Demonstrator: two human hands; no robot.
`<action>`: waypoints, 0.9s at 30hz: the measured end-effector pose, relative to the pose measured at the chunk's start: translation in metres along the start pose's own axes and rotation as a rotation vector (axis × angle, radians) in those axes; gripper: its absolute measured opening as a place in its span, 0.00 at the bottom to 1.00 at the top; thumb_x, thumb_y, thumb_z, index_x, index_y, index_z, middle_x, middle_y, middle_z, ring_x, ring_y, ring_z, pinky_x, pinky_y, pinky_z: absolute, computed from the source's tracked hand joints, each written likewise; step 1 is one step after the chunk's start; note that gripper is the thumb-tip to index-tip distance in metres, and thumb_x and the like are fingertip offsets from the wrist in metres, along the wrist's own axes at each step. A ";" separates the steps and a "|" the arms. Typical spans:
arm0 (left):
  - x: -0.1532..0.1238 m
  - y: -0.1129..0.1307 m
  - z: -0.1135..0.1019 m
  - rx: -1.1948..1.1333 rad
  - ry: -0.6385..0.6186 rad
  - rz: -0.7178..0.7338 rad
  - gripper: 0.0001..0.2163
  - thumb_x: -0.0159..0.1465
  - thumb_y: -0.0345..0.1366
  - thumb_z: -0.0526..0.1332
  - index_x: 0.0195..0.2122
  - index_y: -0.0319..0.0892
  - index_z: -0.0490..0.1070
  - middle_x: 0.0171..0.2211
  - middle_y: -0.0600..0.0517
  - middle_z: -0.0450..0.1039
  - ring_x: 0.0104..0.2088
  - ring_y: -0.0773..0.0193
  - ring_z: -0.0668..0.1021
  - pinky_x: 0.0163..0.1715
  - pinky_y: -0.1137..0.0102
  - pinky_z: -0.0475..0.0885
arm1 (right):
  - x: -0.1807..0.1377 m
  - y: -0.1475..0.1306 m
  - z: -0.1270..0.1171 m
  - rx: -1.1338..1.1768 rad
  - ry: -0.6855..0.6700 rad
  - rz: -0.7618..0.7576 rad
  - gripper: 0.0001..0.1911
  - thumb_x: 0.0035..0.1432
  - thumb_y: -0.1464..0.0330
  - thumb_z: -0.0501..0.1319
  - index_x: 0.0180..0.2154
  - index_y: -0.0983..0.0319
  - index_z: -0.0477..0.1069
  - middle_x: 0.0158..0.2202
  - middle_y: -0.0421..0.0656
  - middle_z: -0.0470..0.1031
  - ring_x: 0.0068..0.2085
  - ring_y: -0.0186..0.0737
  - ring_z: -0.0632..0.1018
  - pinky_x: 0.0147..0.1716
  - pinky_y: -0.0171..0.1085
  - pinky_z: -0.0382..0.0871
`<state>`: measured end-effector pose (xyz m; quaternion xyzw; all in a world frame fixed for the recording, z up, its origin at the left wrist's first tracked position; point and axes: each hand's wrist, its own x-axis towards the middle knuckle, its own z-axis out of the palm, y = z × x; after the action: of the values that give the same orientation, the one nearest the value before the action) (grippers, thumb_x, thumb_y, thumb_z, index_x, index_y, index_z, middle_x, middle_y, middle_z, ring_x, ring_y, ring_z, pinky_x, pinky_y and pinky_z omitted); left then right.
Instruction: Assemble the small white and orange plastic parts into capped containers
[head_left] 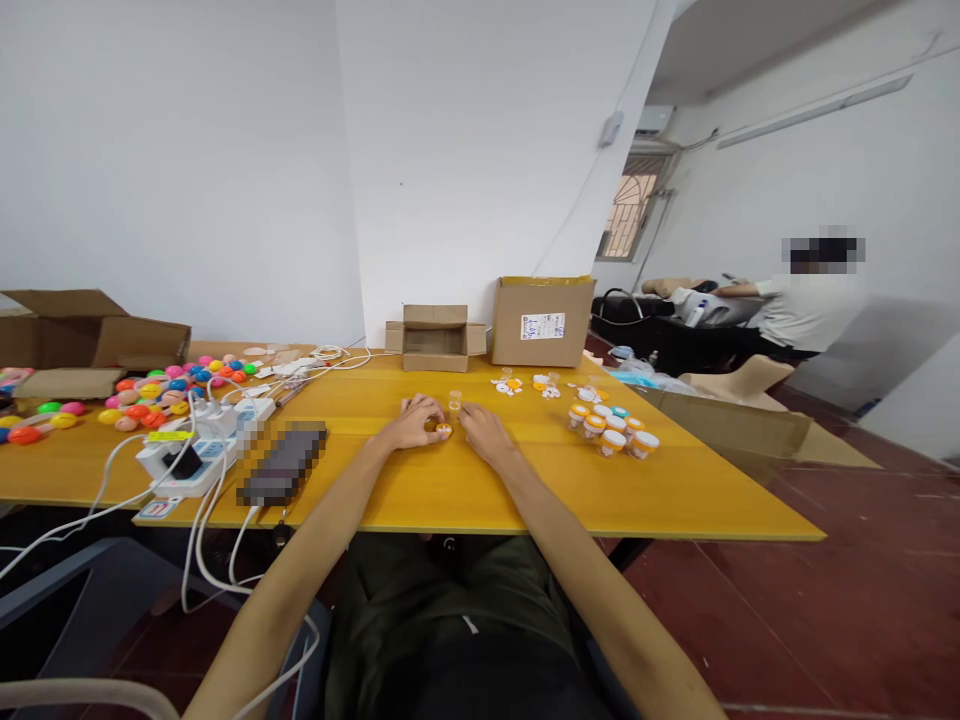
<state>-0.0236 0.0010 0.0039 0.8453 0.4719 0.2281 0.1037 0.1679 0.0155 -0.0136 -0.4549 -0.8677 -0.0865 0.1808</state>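
Note:
My left hand point(411, 424) rests on the yellow table, its fingers curled round a small orange-rimmed lid point(443, 431) with a pale centre. My right hand point(484, 434) lies opposite, fingers stretched forward on the tabletop and partly hidden by the hand's back; I see nothing held in it. Between the two hands, slightly beyond them, a small clear plastic cup point(454, 400) stands close to the right fingertips. Whether they touch it is unclear. To the right stands a cluster of lidded clear jars point(613, 441), mostly with orange-and-white lids and one teal.
Loose white and orange lid parts point(508, 385) lie behind the jars. An open small carton point(435, 340) and a closed box point(541, 325) stand at the back. At left are a phone-like device point(285, 464), power strips point(206, 455), cables and coloured balls point(176, 385). A person sits far right.

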 end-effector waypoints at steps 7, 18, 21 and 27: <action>0.000 0.004 -0.001 0.014 0.011 0.002 0.08 0.60 0.45 0.63 0.36 0.48 0.74 0.44 0.52 0.73 0.51 0.54 0.68 0.52 0.58 0.58 | -0.003 -0.002 -0.002 -0.007 0.004 0.017 0.18 0.60 0.80 0.52 0.44 0.58 0.74 0.46 0.50 0.76 0.50 0.43 0.75 0.45 0.38 0.70; -0.001 0.004 -0.001 0.013 0.017 -0.009 0.08 0.60 0.45 0.63 0.36 0.48 0.74 0.44 0.51 0.73 0.52 0.53 0.67 0.53 0.57 0.58 | 0.007 -0.006 0.002 -0.035 -0.025 -0.010 0.16 0.62 0.78 0.52 0.44 0.60 0.74 0.45 0.55 0.76 0.47 0.48 0.76 0.40 0.41 0.72; 0.000 0.003 0.000 0.004 0.022 -0.003 0.08 0.60 0.45 0.64 0.36 0.48 0.74 0.44 0.52 0.73 0.51 0.54 0.67 0.53 0.57 0.58 | 0.006 -0.005 0.002 -0.034 -0.022 0.002 0.17 0.61 0.79 0.52 0.45 0.61 0.74 0.46 0.55 0.76 0.48 0.48 0.76 0.40 0.41 0.72; -0.001 0.001 0.001 -0.008 0.025 0.000 0.10 0.60 0.47 0.63 0.37 0.49 0.75 0.44 0.52 0.73 0.51 0.54 0.67 0.53 0.57 0.57 | -0.004 -0.001 0.005 0.076 0.096 0.032 0.17 0.61 0.78 0.53 0.48 0.58 0.71 0.45 0.49 0.76 0.48 0.43 0.76 0.45 0.38 0.71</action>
<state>-0.0228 0.0001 0.0030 0.8420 0.4721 0.2406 0.1013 0.1681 0.0137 -0.0192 -0.4568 -0.8533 -0.0722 0.2410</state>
